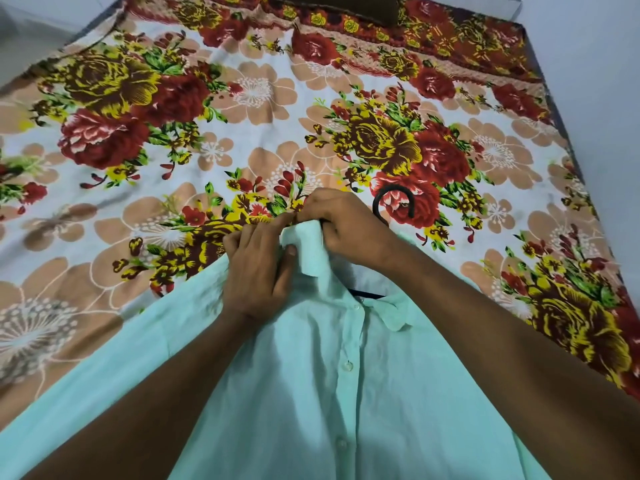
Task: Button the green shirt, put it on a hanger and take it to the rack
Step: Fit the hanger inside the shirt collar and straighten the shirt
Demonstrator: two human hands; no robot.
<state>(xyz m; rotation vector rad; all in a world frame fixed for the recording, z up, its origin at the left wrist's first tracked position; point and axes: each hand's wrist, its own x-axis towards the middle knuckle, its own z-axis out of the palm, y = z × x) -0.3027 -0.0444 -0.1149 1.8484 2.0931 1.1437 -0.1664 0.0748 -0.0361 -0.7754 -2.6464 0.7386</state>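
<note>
green shirt (346,393), buttoned, long axis toward viewer; collar pinched by left hand (258,271) and right hand (341,225); hanger (394,206) hook just beyond.

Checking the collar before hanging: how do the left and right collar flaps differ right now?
The left collar flap is lifted and pinched between both hands, left hand and right hand; the right collar flap lies flat on the shirt, untouched. The left flap stands up near the hanger hook; the right one is folded down, tip pointing toward the camera. Both are the same pale green cloth.
</note>
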